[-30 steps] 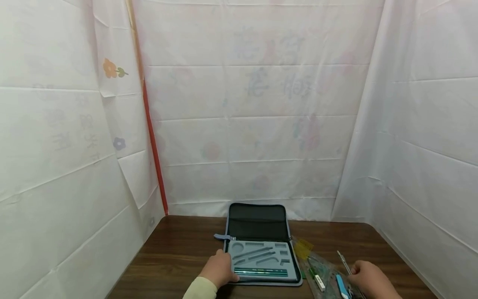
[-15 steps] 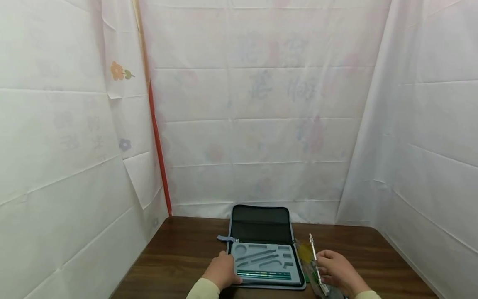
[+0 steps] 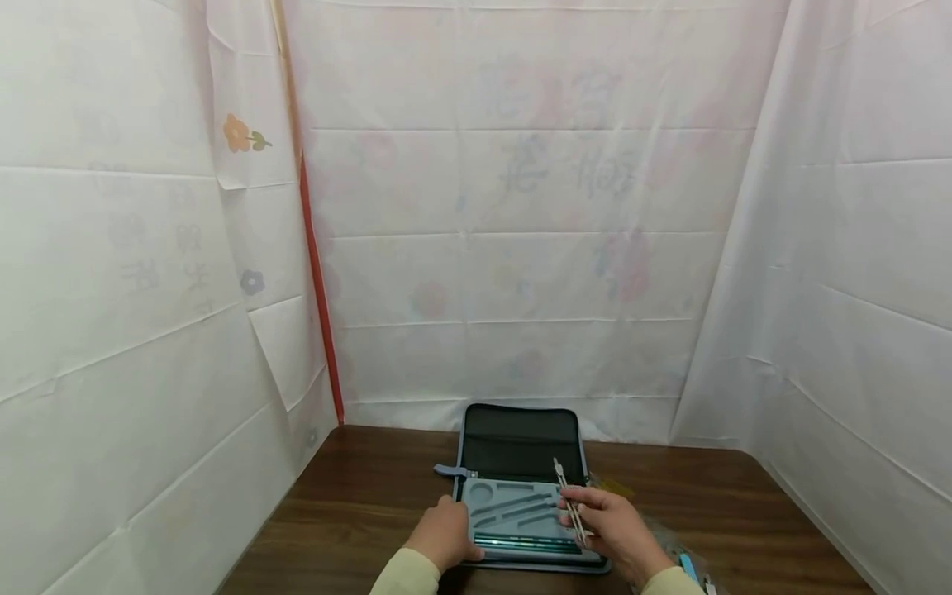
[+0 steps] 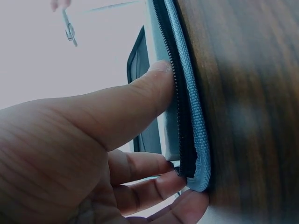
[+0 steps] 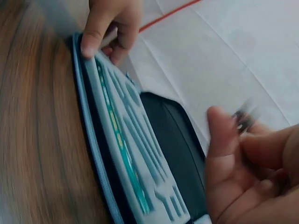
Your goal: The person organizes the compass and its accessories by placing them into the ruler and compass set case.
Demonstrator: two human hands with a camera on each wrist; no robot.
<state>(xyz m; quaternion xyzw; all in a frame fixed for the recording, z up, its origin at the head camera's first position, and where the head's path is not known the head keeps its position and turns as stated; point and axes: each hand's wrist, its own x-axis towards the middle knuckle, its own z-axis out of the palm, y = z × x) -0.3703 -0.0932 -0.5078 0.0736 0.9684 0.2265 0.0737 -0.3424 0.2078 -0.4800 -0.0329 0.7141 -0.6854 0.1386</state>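
An unzipped pencil case (image 3: 517,430) lies open, its dark lid raised at the back. Its grey moulded tray (image 3: 491,510) has shaped recesses, and several green pencils (image 3: 524,543) lie along the front. My left hand (image 3: 439,533) grips the case's front left corner, thumb on the front edge (image 4: 180,93) and fingers around the side. Above the tray's right part, my right hand (image 3: 617,533) pinches a slim silver metal tool (image 3: 560,473), tilted with its tip up and away. Its exact kind is unclear; in the right wrist view it is blurred and mostly hidden by fingers.
Right of the case lies a clear plastic bag (image 3: 665,541), partly behind my right arm, with a blue-handled item (image 3: 688,567) by it. The brown wooden table (image 3: 357,496) is enclosed by white sheets (image 3: 521,273) at the back and sides.
My right hand has lifted the silver tool from beside the plastic bag and carried it left, over the tray. The left hand keeps its hold on the case corner.
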